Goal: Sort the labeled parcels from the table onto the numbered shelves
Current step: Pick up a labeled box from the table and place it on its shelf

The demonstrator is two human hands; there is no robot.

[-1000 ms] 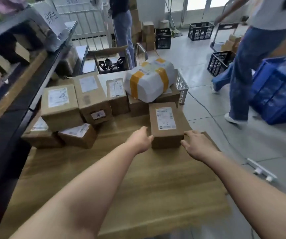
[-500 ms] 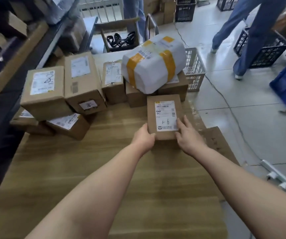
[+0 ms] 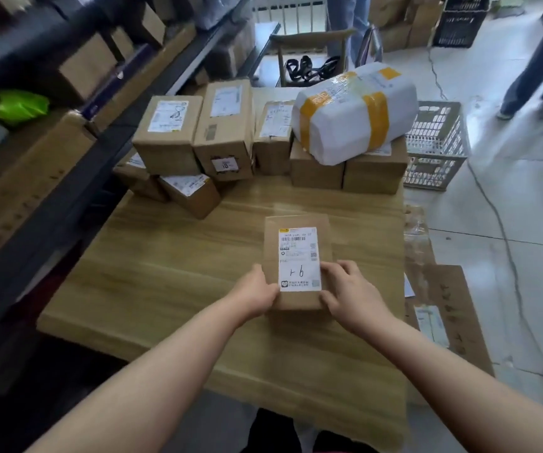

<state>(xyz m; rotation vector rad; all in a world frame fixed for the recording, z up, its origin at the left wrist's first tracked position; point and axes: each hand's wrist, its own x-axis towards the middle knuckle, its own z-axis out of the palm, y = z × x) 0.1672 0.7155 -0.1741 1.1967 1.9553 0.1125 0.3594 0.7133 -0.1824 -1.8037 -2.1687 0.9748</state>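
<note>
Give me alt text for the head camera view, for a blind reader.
Left hand and right hand grip a small labeled cardboard parcel at a wooden table. More boxes and a white, yellow-taped bundle sit behind it.

Fingers of my left grip (image 3: 257,294) hide behind the box (image 3: 296,223); its label (image 3: 299,259) has unreadable small print; the shelves (image 3: 67,76) are blurred.

Brown parcel (image 3: 297,223) with white label; white bundle (image 3: 355,112), yellow-banded.
</note>
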